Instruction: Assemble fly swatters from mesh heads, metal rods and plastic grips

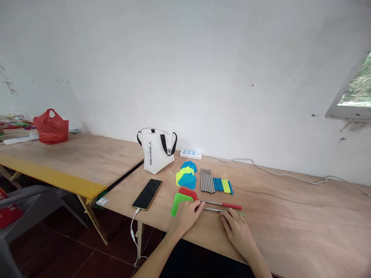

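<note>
A green fly swatter [180, 201] with a perforated head lies across the table's front part. My left hand [187, 216] closes on it where the head meets the metal rod. At the other end, the fingers of my right hand [236, 227] are curled over its green handle, covering most of it. Just behind lies a red fly swatter [232, 205], its rod parallel to the green one. Farther back are loose blue and yellow swatter heads [188, 180], a row of metal rods [207, 181], and several blue and yellow handle sleeves [222, 185].
Left of the swatters, a phone [147, 194] lies plugged into a white cable [132, 231]. Behind it stands a white bag [158, 154] with black straps. A power strip [190, 154] sits by the wall. A red plastic bag [52, 129] rests on the neighbouring table.
</note>
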The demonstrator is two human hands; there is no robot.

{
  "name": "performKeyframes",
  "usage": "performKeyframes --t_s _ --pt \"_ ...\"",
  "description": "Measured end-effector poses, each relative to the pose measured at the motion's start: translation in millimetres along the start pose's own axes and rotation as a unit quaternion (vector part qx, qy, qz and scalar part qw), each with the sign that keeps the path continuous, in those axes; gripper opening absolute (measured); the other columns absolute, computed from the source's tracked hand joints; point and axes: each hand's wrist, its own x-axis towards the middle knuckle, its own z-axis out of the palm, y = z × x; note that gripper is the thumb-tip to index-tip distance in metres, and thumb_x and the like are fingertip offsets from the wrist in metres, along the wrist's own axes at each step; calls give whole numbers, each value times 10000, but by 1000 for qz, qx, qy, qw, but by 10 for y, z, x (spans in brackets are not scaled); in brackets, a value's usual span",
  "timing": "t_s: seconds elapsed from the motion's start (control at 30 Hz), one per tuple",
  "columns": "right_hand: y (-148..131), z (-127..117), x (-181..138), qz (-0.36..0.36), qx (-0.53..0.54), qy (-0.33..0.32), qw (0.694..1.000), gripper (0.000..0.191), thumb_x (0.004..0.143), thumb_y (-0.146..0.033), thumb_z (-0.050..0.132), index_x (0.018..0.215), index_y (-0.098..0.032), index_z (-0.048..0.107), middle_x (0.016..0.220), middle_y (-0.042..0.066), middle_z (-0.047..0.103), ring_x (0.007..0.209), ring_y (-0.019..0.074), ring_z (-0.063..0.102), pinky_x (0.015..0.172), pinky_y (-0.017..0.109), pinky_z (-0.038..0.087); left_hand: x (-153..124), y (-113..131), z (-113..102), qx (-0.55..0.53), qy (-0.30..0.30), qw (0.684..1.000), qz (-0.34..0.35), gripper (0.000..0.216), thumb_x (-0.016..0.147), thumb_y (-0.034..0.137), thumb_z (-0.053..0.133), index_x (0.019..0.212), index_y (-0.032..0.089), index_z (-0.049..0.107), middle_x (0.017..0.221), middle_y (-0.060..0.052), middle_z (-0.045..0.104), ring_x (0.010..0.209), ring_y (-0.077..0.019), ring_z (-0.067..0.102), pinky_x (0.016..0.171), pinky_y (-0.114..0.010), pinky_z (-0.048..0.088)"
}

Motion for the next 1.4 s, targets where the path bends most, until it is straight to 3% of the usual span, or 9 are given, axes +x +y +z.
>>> performKeyframes --t_s 0.13,0.23,0.47,0.9,1.0,1.1,1.17,1.27,1.4 --pt "-8 0 9 3 2 3 1000 256 1049 -286 377 1049 -281 633 988 37 668 901 229 658 834 384 482 35 -42 -6 4 15 999 -52 477 1070 386 380 696 207 616 636 -29 659 559 -169 562 549 -311 218" --pt "-18 -11 18 1 0 5 1000 251 1047 -284 382 1017 -280 631 969 34 666 881 223 655 816 371 479 42 -41 4 -12 -18 999 -25 465 1066 367 388 694 202 614 676 -34 682 604 -171 590 557 -301 246" --pt "-49 -49 34 -10 -1 20 1000 264 1048 -285 378 960 -276 627 924 27 658 850 213 660 782 351 479 16 15 3 -3 -16 1000 11 459 1055 364 410 681 193 612 695 -35 687 617 -167 591 555 -305 237" --pt "-32 -49 28 -1 -1 8 1000 282 1050 -290 367 986 -269 641 983 50 658 920 221 660 842 389 513 34 30 -52 9 -59 998 16 364 1037 320 482 750 193 666 775 -40 711 707 -186 629 577 -286 257" --pt "0 -14 12 6 -39 37 999 276 1039 -331 402 1138 -277 654 1161 90 655 1062 259 645 947 478 497 36 38 -65 9 -66 998 19 346 1033 306 498 749 189 657 784 -36 710 713 -185 630 579 -287 251" --pt "43 54 -9 8 -82 64 995 387 1034 -423 405 1352 -285 577 1401 137 567 1278 335 556 1069 659 383 29 39 -70 3 -65 998 19 357 1034 314 502 731 189 644 769 -33 704 698 -183 623 578 -289 247" --pt "67 94 -19 8 -87 60 994 410 1039 -452 385 1377 -302 562 1392 129 580 1268 340 569 1084 725 329 20 34 -66 -5 -65 998 26 369 1033 324 502 714 193 634 746 -28 694 676 -177 611 575 -291 246" --pt "80 98 -14 5 -58 46 997 344 1045 -433 393 1266 -328 635 1177 85 665 1089 285 654 1052 627 428 9 24 -47 -14 -66 997 36 381 1025 342 504 692 200 623 685 -17 663 628 -166 583 562 -296 234" --pt "54 20 15 -10 21 21 1000 286 1056 -357 381 1080 -304 660 1029 62 669 932 233 669 847 414 553 2 20 -9 -25 -55 998 35 411 1027 372 475 675 214 618 578 3 588 543 -154 522 544 -306 227"
